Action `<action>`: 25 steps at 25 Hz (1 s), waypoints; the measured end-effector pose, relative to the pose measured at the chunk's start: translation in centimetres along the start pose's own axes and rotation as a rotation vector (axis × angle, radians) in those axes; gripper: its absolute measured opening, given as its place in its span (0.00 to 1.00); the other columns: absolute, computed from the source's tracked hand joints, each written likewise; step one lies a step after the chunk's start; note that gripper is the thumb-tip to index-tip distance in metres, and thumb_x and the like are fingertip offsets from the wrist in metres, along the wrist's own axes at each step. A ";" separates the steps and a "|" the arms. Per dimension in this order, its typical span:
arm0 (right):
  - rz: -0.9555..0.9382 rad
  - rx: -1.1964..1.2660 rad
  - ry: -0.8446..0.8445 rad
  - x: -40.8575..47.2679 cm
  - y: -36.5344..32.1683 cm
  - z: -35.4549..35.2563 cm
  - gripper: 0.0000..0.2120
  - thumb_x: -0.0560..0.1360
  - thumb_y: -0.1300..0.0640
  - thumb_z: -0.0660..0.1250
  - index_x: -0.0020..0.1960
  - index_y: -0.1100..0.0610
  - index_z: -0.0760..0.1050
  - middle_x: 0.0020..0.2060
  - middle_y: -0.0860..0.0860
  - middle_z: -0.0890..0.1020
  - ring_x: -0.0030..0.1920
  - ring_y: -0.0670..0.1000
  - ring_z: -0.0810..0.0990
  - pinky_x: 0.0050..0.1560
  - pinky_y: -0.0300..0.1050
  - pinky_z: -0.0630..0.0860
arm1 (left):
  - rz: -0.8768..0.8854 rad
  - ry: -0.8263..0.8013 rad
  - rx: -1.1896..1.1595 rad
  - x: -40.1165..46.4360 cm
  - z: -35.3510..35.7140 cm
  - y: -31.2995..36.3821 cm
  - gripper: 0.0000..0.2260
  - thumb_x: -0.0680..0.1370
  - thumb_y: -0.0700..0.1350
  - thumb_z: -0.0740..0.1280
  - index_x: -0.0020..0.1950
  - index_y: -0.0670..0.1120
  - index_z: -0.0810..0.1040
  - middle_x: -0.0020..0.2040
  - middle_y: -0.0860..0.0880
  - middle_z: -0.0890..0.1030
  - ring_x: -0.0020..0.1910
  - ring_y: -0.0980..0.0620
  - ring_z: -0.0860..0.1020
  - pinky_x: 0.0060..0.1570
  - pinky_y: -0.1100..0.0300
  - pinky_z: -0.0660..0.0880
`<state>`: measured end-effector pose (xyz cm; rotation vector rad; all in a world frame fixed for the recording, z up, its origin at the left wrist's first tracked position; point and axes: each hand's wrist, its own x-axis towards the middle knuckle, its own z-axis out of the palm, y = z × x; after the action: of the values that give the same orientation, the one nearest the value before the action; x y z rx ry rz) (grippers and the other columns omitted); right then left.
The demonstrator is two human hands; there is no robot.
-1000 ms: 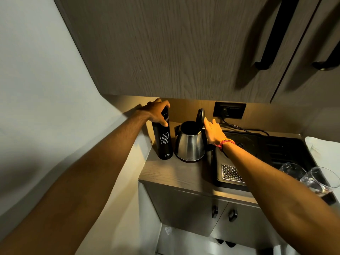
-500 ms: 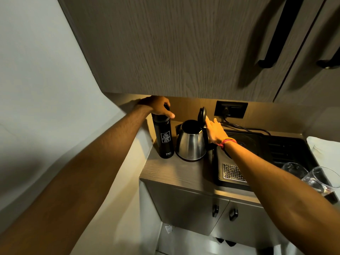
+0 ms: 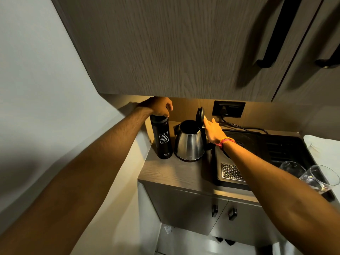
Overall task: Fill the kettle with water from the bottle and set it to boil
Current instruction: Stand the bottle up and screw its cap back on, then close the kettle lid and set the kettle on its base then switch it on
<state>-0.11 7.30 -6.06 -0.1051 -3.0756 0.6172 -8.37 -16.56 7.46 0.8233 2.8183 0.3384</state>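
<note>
A tall black bottle (image 3: 162, 138) with white lettering stands upright at the far left of the wooden counter (image 3: 171, 172). My left hand (image 3: 159, 107) is closed over its cap from above. Right beside it stands a steel kettle (image 3: 189, 144) with its black lid (image 3: 199, 115) tipped up and its mouth open. My right hand (image 3: 213, 130) rests flat against the back of the raised lid, above the kettle's handle. A red thread band circles that wrist.
A black tray or hob (image 3: 261, 153) with a metal grille lies right of the kettle. Two clear glasses (image 3: 309, 173) stand at its front right. A wall socket (image 3: 229, 108) with a plugged cord sits behind. An overhead cabinet (image 3: 184, 48) hangs low above the counter.
My left hand has shifted from gripping the bottle's upper side to sitting on top of its cap. The right hand stays at the kettle lid. The view has tilted down slightly.
</note>
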 end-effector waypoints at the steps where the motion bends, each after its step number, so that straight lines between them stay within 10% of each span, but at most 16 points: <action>1: 0.006 0.015 0.000 0.1 0.1 0.1 0.31 0.78 0.56 0.49 0.78 0.58 0.43 0.71 0.64 0.68 0.72 0.71 0.58 0.72 0.67 0.56 | 0.006 -0.032 -0.021 -0.1 0.0 0.2 0.17 0.74 0.37 0.71 0.62 0.45 0.79 0.61 0.42 0.78 0.61 0.41 0.77 0.59 0.46 0.76; 10: 0.066 0.043 -0.024 0.1 -0.7 -0.2 0.33 0.77 0.55 0.53 0.78 0.54 0.42 0.67 0.65 0.71 0.69 0.72 0.63 0.70 0.69 0.59 | 0.062 0.426 -0.102 -0.7 4.4 4.3 0.18 0.81 0.39 0.64 0.71 0.44 0.72 0.69 0.42 0.73 0.67 0.43 0.72 0.57 0.57 0.71; 15: 0.168 0.032 -0.086 0.5 -2.2 0.0 0.31 0.75 0.38 0.49 0.75 0.43 0.48 0.63 0.62 0.71 0.65 0.68 0.67 0.62 0.67 0.64 | 0.072 0.393 -0.070 -0.8 5.5 3.7 0.21 0.79 0.33 0.61 0.71 0.45 0.72 0.69 0.45 0.74 0.62 0.45 0.76 0.50 0.55 0.75; 18: 0.346 0.089 -0.059 1.2 -3.1 0.4 0.47 0.64 0.22 0.43 0.69 0.52 0.64 0.65 0.61 0.69 0.66 0.69 0.64 0.63 0.69 0.63 | 0.101 0.356 0.012 -1.1 6.2 3.5 0.23 0.77 0.31 0.61 0.72 0.43 0.71 0.68 0.45 0.74 0.59 0.43 0.77 0.50 0.50 0.79; 25: 0.434 0.077 -0.024 1.4 -4.1 0.5 0.48 0.62 0.21 0.47 0.67 0.55 0.67 0.67 0.60 0.68 0.67 0.68 0.64 0.64 0.69 0.63 | 0.193 0.288 0.111 -1.8 11.2 4.1 0.23 0.75 0.31 0.63 0.70 0.39 0.70 0.69 0.41 0.71 0.68 0.43 0.71 0.60 0.47 0.77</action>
<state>-1.83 3.42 -4.96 -0.7839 -3.0588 0.7466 -2.14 -12.29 -1.90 1.1603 3.0508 0.3568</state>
